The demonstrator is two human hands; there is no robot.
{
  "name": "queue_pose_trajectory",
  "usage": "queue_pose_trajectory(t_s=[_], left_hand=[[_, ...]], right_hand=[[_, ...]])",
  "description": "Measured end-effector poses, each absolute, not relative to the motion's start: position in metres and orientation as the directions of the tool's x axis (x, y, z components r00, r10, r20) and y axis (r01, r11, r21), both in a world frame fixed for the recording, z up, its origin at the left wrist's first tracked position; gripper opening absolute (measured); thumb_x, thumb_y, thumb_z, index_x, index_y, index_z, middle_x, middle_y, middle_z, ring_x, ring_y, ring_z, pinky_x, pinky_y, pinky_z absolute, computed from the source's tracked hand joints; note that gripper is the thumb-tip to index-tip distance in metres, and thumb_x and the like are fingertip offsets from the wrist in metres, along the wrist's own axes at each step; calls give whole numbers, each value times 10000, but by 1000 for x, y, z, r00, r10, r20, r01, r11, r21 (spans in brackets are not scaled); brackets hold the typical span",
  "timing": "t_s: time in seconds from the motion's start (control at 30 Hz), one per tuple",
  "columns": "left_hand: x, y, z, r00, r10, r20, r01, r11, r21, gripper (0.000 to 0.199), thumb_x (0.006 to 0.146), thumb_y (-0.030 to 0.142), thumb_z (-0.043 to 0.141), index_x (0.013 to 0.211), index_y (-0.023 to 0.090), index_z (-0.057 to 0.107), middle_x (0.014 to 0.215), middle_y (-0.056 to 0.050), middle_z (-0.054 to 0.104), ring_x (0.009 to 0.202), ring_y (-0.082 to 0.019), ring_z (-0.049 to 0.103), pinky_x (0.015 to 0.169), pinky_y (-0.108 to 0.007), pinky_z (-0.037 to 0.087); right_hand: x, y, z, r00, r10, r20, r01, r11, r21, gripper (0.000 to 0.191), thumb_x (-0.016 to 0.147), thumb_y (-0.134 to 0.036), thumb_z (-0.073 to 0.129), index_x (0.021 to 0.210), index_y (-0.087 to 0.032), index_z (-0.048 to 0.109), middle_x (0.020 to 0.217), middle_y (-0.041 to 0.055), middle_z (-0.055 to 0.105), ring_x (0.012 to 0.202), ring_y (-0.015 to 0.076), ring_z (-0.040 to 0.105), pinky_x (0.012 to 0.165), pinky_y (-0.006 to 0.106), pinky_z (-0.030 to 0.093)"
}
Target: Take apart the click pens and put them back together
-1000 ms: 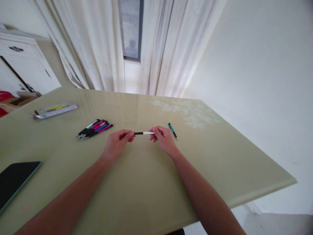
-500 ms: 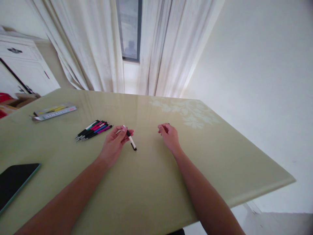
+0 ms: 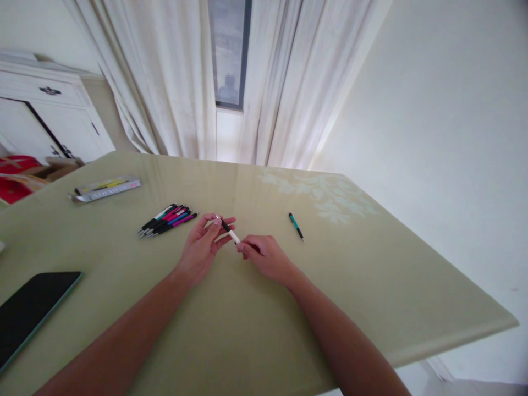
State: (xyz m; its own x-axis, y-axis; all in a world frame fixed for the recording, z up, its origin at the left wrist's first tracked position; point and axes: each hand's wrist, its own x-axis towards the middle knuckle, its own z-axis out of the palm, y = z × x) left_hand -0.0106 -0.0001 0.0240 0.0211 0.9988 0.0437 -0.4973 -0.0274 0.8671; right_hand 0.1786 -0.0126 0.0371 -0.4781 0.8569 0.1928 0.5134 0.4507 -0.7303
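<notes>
Between my two hands is a white pen with a black grip point(image 3: 231, 234), tilted above the table. My left hand point(image 3: 202, 242) pinches it near its silver tip, the other fingers fanned out behind it. The fingers of my right hand point(image 3: 264, 254) close on its lower end, which they partly hide. To the right lies a single teal and black pen point(image 3: 296, 226). Left of my left hand is a bundle of several pens point(image 3: 167, 221) in black, white, pink, blue and purple, with tips toward the lower left.
A clear plastic pen package point(image 3: 108, 190) lies at the table's far left. Nearer on the left is a dark tablet point(image 3: 35, 297). The pale green table point(image 3: 231, 335) has a leaf pattern at its far right, close to the wall. Curtains point(image 3: 173, 82) hang behind.
My right hand has moved left and toward me, and has taken hold of the white pen's lower end. The teal pen, hidden before, now shows. The view has shifted slightly left.
</notes>
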Motion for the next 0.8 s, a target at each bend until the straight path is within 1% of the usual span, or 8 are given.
queue_pose_trajectory(t_s=[0.17, 0.3, 0.43, 0.5, 0.57, 0.67, 0.73, 0.8], left_hand=[[-15, 5, 17, -26, 998, 48, -497, -55, 866, 300, 794, 413, 822, 855, 185, 638, 987, -44, 770, 881, -132, 693, 832, -271, 554], [-17, 7, 16, -15, 996, 82, -478, -79, 875, 290, 801, 440, 811, 879, 193, 681, 1087, -55, 770, 924, -132, 692, 825, -244, 542], [-13, 3, 16, 24, 989, 145, -188, -138, 972, 334, 769, 477, 819, 916, 184, 753, 910, -58, 783, 816, -160, 691, 768, -270, 547], [-10, 0, 16, 49, 984, 174, -15, -173, 985, 356, 763, 492, 809, 930, 179, 779, 833, -56, 778, 731, -162, 674, 695, -267, 534], [-8, -3, 16, 54, 977, 204, 119, -209, 971, 353, 784, 504, 778, 930, 183, 790, 834, -57, 780, 712, -171, 676, 651, -266, 520], [-7, -8, 15, 9, 973, 231, 271, -225, 936, 346, 819, 516, 734, 934, 194, 792, 834, -48, 778, 686, -175, 674, 594, -258, 502], [-9, -9, 15, -16, 971, 237, 325, -219, 920, 355, 832, 527, 716, 940, 196, 787, 826, -41, 772, 664, -170, 665, 566, -251, 491], [-10, -9, 15, -27, 969, 245, 341, -221, 914, 365, 837, 534, 707, 959, 198, 780, 852, -39, 771, 668, -167, 666, 573, -251, 497]], right_hand=[[187, -6, 31, -424, 893, 153, 504, 373, -779, 349, 988, -405, 567, 740, -182, 667, 598, -27, 572, 551, 101, 460, 545, 233, 298], [193, 3, 29, -283, 941, 188, 276, 268, -923, 383, 969, -481, 565, 781, -175, 699, 655, 3, 629, 580, 111, 505, 557, 233, 362], [199, 14, 29, 46, 978, 206, -49, 208, -977, 314, 835, -497, 723, 806, -186, 699, 690, 16, 663, 590, 119, 536, 582, 248, 425], [201, 17, 30, 164, 963, 212, -91, 229, -969, 317, 794, -488, 764, 876, -185, 719, 729, 27, 687, 614, 129, 565, 602, 259, 454], [202, 16, 30, 210, 946, 245, -5, 252, -968, 376, 818, -498, 741, 1007, -173, 740, 769, 45, 711, 642, 144, 593, 618, 272, 476], [202, 12, 30, 193, 927, 322, 283, 262, -923, 497, 912, -538, 623, 1206, -149, 719, 795, 65, 731, 651, 158, 615, 629, 286, 489], [202, 10, 28, 161, 919, 361, 455, 255, -853, 500, 943, -548, 576, 1205, -151, 730, 798, 68, 733, 645, 157, 616, 634, 285, 488], [202, 11, 26, 131, 925, 356, 489, 252, -835, 482, 956, -544, 556, 1189, -161, 733, 810, 65, 734, 641, 155, 617, 621, 276, 489]])
